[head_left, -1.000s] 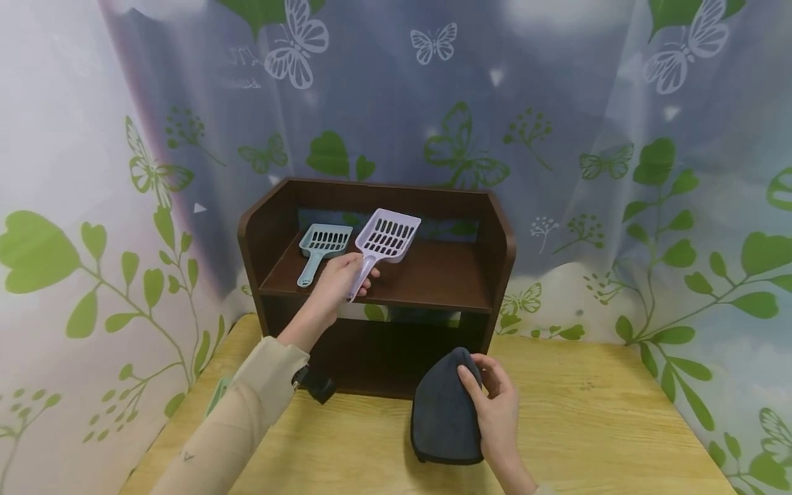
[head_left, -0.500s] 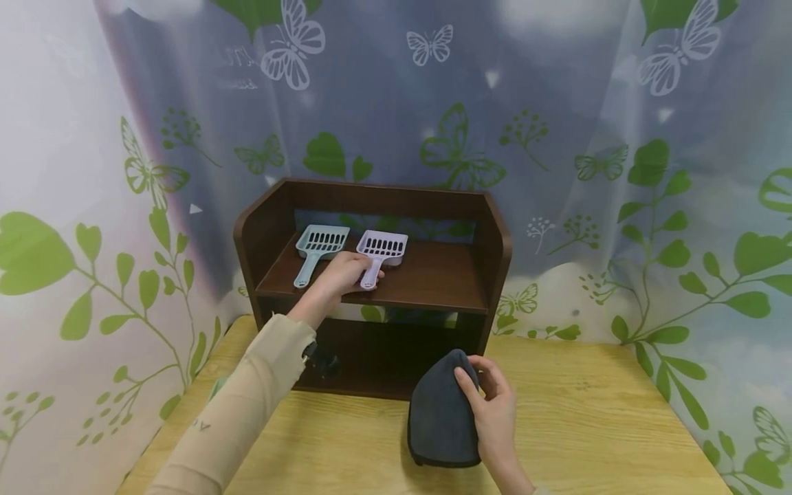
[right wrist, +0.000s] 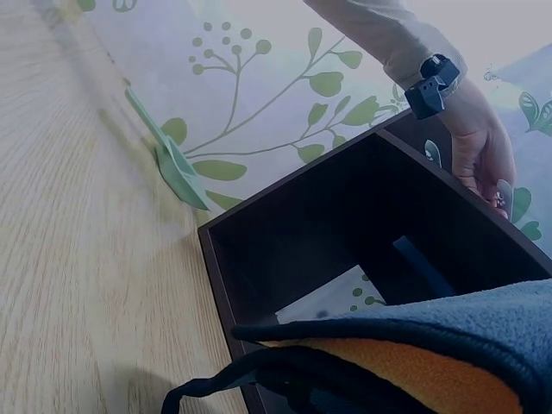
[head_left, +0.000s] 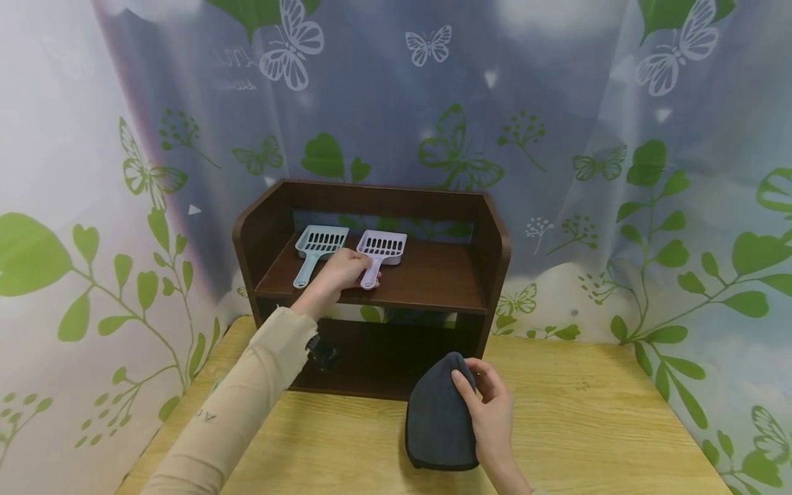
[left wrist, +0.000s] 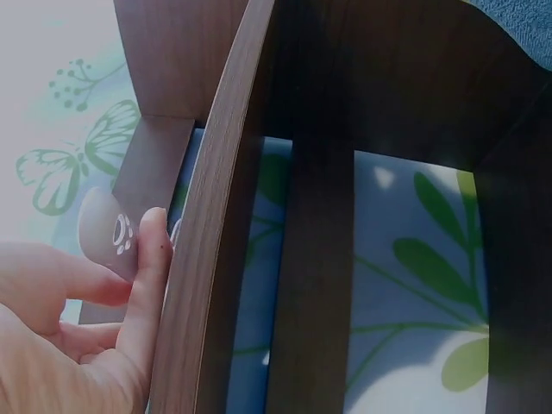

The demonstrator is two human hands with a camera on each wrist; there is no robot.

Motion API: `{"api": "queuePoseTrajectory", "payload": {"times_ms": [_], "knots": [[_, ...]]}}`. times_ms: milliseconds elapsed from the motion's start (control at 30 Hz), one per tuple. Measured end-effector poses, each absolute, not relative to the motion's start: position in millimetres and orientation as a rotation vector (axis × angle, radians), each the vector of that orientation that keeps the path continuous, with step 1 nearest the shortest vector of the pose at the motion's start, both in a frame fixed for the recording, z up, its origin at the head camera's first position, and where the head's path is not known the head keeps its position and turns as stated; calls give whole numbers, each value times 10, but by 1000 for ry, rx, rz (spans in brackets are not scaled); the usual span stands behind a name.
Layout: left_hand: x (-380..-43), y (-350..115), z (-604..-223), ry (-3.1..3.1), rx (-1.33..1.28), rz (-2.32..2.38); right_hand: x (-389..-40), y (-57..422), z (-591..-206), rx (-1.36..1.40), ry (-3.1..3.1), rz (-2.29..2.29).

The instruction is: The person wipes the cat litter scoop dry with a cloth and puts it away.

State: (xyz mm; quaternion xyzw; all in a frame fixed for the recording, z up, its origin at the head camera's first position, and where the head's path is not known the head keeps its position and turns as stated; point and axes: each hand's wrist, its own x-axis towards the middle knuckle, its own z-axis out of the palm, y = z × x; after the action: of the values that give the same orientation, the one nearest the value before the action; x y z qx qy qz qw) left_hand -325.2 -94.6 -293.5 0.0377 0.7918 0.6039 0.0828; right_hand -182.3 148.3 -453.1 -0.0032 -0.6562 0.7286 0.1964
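On the upper board of a dark brown shelf lies a lilac litter scoop, its slotted head to the back. My left hand pinches its handle; in the left wrist view the handle end shows between thumb and fingers at the board's front edge. To its left is a pale blue litter scoop, partly behind my left hand. My right hand grips the top corner of a folded dark grey cloth, held in front of the shelf. The right wrist view shows the cloth's orange inside and black edging.
A green scoop-like object leans against the wall left of the shelf, mostly behind my left sleeve in the head view. The shelf's lower compartment opens toward me. Its side panel rises right of the scoops. The wooden table extends rightward.
The lilac litter scoop came down from a raised, tilted position onto the upper board, right of the blue one. My left hand still holds its handle. The right hand and cloth barely moved.
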Motion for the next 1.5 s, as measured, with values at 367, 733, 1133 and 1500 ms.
{"api": "queuePoseTrajectory", "payload": {"times_ms": [367,733,1133,1500], "knots": [[-3217,-968,-2922,2483,92,1658,-1817,1504,-4548,-21,-1852,2055],[-2900,-1112,-2735,2781,272,1442,-1812,1503,-4564,-15,-1855,2060],[-2611,-1551,-2626,2760,566,1773,-1809,1479,-4568,8,-1839,2096],[-2345,-2154,-2963,2701,609,2210,-1820,1450,-4582,2,-1845,2080]]}}
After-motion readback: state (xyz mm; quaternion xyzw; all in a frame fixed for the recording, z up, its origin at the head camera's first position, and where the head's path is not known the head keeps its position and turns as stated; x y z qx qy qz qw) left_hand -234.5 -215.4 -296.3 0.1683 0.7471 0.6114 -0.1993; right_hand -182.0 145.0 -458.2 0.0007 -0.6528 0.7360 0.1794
